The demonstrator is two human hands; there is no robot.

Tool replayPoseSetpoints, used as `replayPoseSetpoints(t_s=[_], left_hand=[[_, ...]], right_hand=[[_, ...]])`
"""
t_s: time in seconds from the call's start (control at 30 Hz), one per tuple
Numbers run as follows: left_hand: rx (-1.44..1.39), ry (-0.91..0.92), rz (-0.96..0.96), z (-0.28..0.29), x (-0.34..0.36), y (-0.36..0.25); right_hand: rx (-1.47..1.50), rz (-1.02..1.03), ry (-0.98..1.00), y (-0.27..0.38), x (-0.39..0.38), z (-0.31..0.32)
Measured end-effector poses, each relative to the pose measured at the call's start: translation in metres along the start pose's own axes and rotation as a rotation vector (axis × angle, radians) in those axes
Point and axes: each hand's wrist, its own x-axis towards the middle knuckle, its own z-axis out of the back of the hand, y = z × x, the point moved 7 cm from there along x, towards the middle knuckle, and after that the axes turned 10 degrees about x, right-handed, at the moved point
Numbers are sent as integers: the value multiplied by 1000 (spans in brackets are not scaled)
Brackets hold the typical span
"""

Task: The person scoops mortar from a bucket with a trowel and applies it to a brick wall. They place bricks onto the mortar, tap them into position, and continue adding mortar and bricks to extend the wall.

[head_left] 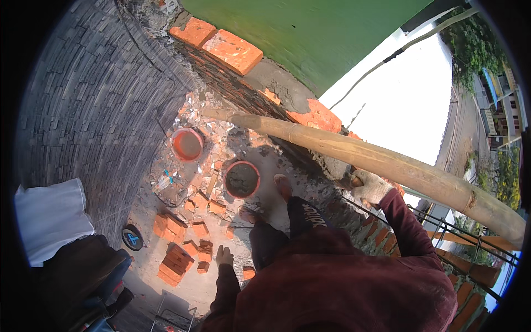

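My right hand, in a pale work glove, is closed at the top of the low brick wall, just below a bamboo pole. In its fingers is what looks like a trowel with a brown handle; the glove and wall hide most of it. My left hand, also gloved, hangs low with its fingers apart and nothing in them. Nearest to it are loose orange bricks on the floor. Grey mortar coats the wall top, where whole bricks sit farther along.
Two orange buckets of grey material stand before my feet among brick rubble. A brick stack lies to the left, near a round black object. Steel rods stick out at right. A grey tiled wall rises at left.
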Motion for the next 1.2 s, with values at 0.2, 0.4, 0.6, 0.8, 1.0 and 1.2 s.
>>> replayPoseSetpoints(t_s=[0.2, 0.4, 0.6, 0.8, 1.0, 1.2], left_hand=[[-98, 97, -27, -30, -32, -59], [-26, -58, -66, -20, -74, -92], [-91, -102, -48, -8, -76, -48], [-103, -83, 16, 8, -35, 47], [73, -57, -13, -1, -37, 21], [-66, -87, -93, 18, -40, -32]], right_hand=[[-18, 213, -120, 14, 56, 50], [-237, 804, -449, 89, 155, 50], [-398, 814, -657, 135, 148, 15], [-194, 653, -297, 128, 80, 49], [-59, 479, -19, 112, 127, 41], [-384, 471, -44, 134, 110, 44]])
